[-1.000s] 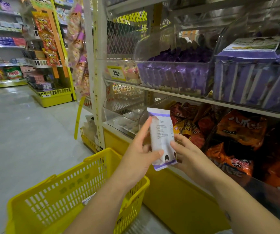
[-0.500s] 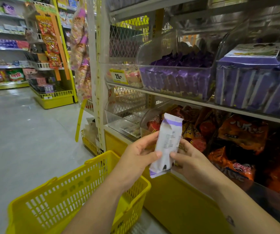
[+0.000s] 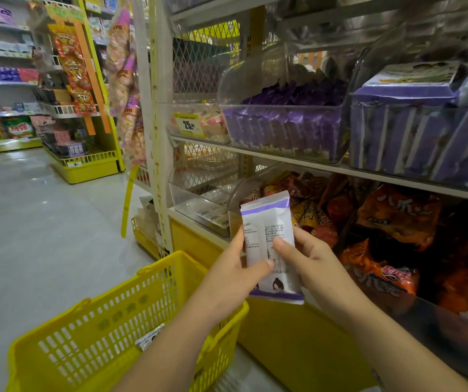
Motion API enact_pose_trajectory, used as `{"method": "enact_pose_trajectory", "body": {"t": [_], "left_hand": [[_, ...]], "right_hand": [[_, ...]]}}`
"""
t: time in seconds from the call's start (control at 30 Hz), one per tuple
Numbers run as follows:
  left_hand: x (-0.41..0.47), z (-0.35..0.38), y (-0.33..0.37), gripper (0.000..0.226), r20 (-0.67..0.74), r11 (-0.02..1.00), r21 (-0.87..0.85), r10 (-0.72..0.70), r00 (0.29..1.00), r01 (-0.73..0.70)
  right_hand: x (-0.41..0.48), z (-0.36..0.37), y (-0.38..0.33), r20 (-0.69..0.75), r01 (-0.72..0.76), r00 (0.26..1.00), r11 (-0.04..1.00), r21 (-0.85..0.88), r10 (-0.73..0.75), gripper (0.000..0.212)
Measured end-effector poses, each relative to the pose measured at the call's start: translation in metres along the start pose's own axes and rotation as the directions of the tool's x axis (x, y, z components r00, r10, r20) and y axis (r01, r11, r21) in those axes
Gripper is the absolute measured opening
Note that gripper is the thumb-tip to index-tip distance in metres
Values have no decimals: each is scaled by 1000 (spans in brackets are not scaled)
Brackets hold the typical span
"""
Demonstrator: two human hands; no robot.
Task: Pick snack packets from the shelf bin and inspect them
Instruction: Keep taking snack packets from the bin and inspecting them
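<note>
With both hands pinching the white-and-purple snack packet (image 3: 269, 244), left hand (image 3: 233, 275), right hand (image 3: 306, 258), hold its printed back upright while reading.

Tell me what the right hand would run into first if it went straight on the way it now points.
Carrying the packet it pinches, the right hand would likely meet the clear front of the lower bin first; depth is unclear.

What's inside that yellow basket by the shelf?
Inside the yellow basket, the corner of one pale packet shows. The left forearm covers the rest of it, so any other contents cannot be seen.
</note>
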State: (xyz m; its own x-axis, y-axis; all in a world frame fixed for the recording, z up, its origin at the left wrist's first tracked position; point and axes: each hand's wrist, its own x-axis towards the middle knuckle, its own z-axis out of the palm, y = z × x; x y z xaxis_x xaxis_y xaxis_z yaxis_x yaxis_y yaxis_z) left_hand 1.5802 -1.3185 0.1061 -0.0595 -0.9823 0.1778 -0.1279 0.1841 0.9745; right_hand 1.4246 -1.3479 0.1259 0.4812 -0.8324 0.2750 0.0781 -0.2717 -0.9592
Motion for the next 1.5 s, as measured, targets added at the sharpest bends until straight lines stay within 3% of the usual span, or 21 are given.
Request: {"method": "enact_pose_trajectory", "body": {"t": [0.17, 0.3, 0.43, 0.63, 0.73, 0.9, 1.0, 1.17, 1.3, 1.37, 1.5], "left_hand": [[-4, 5, 1, 74, -45, 994, 114, 5, 999, 0], [-5, 6, 2, 101, -101, 996, 81, -40, 994, 48], [-2, 2, 3, 68, -157, 999, -4, -52, 986, 53], [1, -9, 0, 36, -211, 991, -98, -106, 972, 86], [3, -10, -3, 25, -224, 993, -84, -104, 969, 87], [6, -9, -5, 27, -244, 995, -55, -92, 965, 81], [7, -6, -4, 29, -122, 995, -75, -73, 990, 64], [-6, 8, 7, 80, 42, 999, -42, 23, 999, -21], [-21, 1, 17, 106, 116, 997, -61, 49, 992, -42], [-29, -2, 24, 105, 138, 991, -117, 75, 988, -59], [-42, 6, 58, 75, 183, 946, -318, 118, 976, -55]], "right_hand": [[0, 2, 2, 43, 42, 998, 998, -44, -40, 34], [-1, 4, 1, 76, 41, 996, 997, -60, -36, 35], [0, 4, 3, 91, 0, 996, 999, -45, 4, 40], [0, 5, 4, 127, -22, 992, 999, -32, 25, 40], [0, 5, 5, 126, -38, 991, 998, -43, 43, 41], [1, 5, 3, 92, -72, 993, 997, 0, 71, 37], [3, 5, -3, 43, -131, 991, 983, 127, 126, 39], [-5, 8, -20, -15, -175, 982, 942, 285, 187, 36], [-17, 16, -38, -45, -165, 982, 945, 282, 185, 34], [-23, 20, -46, -60, -153, 983, 957, 248, 173, 34], [-30, 30, -71, -106, -66, 991, 986, 156, 83, 39]]}}
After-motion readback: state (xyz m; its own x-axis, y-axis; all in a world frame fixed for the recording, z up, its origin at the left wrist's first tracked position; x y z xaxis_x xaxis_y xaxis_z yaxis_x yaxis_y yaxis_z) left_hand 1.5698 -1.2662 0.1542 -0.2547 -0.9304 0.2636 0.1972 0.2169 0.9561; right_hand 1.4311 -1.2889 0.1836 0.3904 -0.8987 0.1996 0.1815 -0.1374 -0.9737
